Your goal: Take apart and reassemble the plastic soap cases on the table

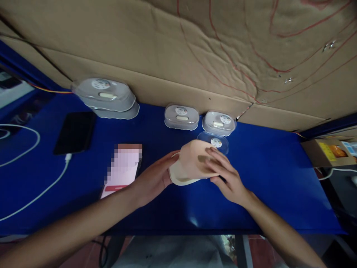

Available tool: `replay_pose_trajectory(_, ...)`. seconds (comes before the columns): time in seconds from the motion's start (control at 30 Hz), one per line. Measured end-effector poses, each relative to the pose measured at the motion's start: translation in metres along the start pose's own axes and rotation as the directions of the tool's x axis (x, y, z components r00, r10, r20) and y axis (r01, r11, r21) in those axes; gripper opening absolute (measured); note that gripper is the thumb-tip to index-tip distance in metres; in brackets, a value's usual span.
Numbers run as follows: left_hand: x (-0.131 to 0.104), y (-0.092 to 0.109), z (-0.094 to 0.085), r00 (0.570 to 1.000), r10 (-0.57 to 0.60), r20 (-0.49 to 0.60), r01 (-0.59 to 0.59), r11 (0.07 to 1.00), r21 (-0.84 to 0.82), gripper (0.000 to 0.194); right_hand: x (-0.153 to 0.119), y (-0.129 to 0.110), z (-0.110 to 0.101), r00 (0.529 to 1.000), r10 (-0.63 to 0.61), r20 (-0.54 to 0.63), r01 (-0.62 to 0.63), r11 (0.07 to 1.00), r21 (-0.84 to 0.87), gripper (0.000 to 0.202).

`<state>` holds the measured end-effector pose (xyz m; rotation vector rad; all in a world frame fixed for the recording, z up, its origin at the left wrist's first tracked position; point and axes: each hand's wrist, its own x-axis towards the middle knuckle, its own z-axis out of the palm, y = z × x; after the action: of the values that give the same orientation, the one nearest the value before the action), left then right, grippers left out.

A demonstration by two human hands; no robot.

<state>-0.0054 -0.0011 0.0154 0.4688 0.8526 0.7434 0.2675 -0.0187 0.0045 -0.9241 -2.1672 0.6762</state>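
Observation:
A beige plastic container (pixel 192 162) with a rounded body and a flared rim is tilted above the blue table. Its left end is in my left hand (pixel 160 173), thumb on the near upper side and the other fingers mostly hidden. On the right, my right hand (pixel 227 176) grips the same container, fingers laid along its side and thumb at the lower rim. Just behind it, a clear lid (pixel 216 142) with a round sticker lies on the table, partly covered by the container.
Along the cardboard wall (pixel 134 48) stand a grey lidded container (pixel 182 117), another lidded container (pixel 219 123) and a stack of larger ones (pixel 107 95). Left lie a black phone (pixel 75 132) on a white cable and a lit phone (pixel 124 167). A cardboard box (pixel 329 152) sits right.

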Motion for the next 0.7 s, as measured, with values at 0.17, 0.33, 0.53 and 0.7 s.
replay_pose_trajectory(0.17, 0.002, -0.002, 0.001, 0.983, -0.003, 0.182, 0.007, 1.000, -0.024, 0.048, 0.005, -0.004, 0.004, 0.974, -0.133, 0.181, 0.174, 0.957, -0.231, 0.048)
replay_pose_trajectory(0.33, -0.003, 0.001, 0.006, 0.980, 0.043, 0.197, -0.062, 0.994, 0.091, 0.055, 0.006, -0.009, 0.007, 0.954, -0.147, 0.263, 0.240, 0.897, -0.372, 0.042)
replay_pose_trajectory(0.53, -0.003, -0.003, 0.007, 0.996, 0.074, 0.056, -0.084, 0.973, 0.215, 0.064, 0.008, -0.012, -0.001, 0.953, -0.225, 0.201, 0.295, 0.839, -0.458, 0.038)
replay_pose_trajectory(0.7, 0.001, -0.005, 0.008, 0.887, 0.425, 0.183, -0.416, 0.561, 0.716, 0.059, -0.017, -0.002, -0.038, 0.980, -0.090, 0.178, 0.171, 0.841, -0.514, 0.048)
